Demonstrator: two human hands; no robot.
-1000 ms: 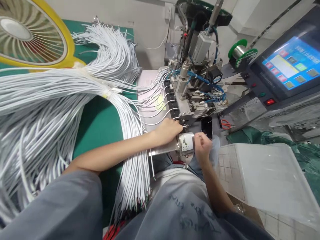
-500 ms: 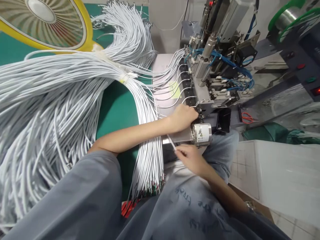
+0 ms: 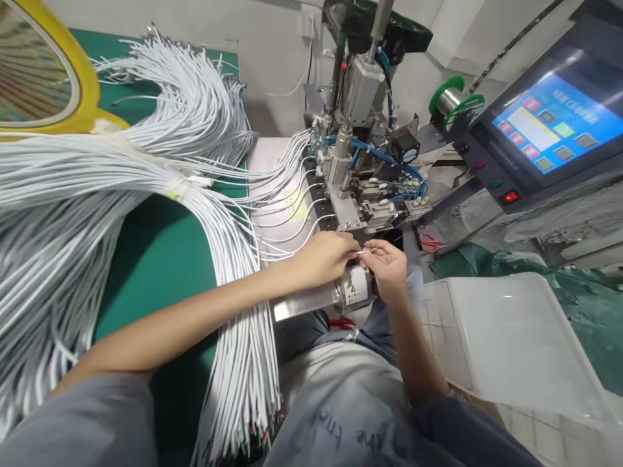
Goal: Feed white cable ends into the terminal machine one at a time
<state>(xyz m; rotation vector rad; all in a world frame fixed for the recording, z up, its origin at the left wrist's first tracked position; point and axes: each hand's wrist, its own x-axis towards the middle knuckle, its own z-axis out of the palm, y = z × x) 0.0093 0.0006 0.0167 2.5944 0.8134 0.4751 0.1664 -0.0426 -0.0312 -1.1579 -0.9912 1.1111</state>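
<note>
My left hand [image 3: 331, 259] is closed, pinching a white cable [image 3: 363, 252] near its end, at the front of the machine. Facing it, my right hand [image 3: 387, 266] pinches the tip of the same cable, where thin wires show. Both hands are just above a silver motor [image 3: 355, 288] with a white label. Beyond my left hand, several white cables run into the black blocks [image 3: 322, 209] along the machine [image 3: 343, 162]. A thick bundle of white cables [image 3: 248, 363] hangs under my left forearm, with coloured wire ends at the bottom.
More white cables [image 3: 195, 97] lie on the green table [image 3: 146, 259]. A yellow fan [image 3: 90, 84] stands at the upper left. To the right are a lit screen [image 3: 559, 123], a solder spool [image 3: 450, 100], red scissors [image 3: 429, 242] and a white bin [image 3: 516, 337].
My right hand has moved up to meet my left hand at the cable end. The camera view has turned right, bringing the screen into sight.
</note>
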